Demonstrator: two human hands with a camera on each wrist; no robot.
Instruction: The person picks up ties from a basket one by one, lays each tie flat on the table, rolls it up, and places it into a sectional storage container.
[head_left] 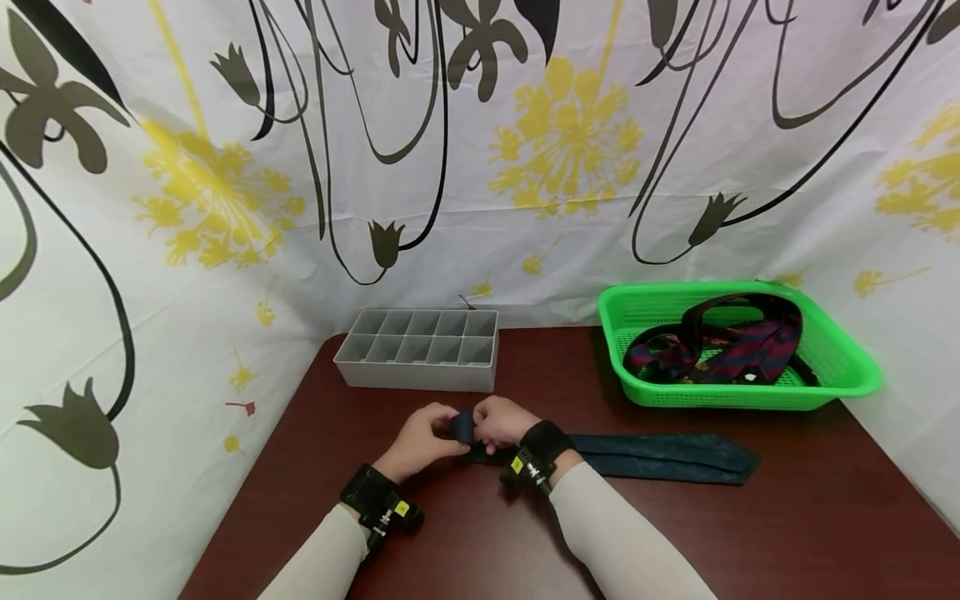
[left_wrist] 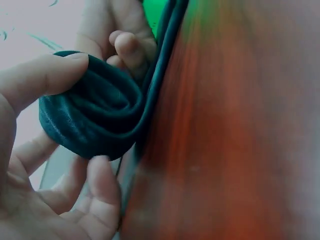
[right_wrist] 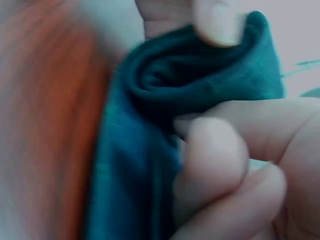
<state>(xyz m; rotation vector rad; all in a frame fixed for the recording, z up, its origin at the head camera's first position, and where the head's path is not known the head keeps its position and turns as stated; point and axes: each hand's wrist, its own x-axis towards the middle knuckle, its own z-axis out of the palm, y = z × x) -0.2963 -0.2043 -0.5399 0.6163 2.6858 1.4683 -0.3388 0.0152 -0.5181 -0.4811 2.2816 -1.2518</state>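
A dark teal necktie (head_left: 660,456) lies flat on the brown table (head_left: 787,533), its wide end pointing right. Its narrow end is wound into a small roll (head_left: 462,426) (left_wrist: 95,117) (right_wrist: 200,82) just above the table. My left hand (head_left: 420,442) grips the roll from the left with thumb and fingers curled around it. My right hand (head_left: 504,423) pinches the same roll from the right, fingers (right_wrist: 215,165) pressed on the cloth.
A grey divided organiser tray (head_left: 420,350) stands behind the hands. A green plastic basket (head_left: 742,392) at the back right holds several more ties (head_left: 712,346). A flowered curtain (head_left: 480,150) closes off the back and both sides of the table.
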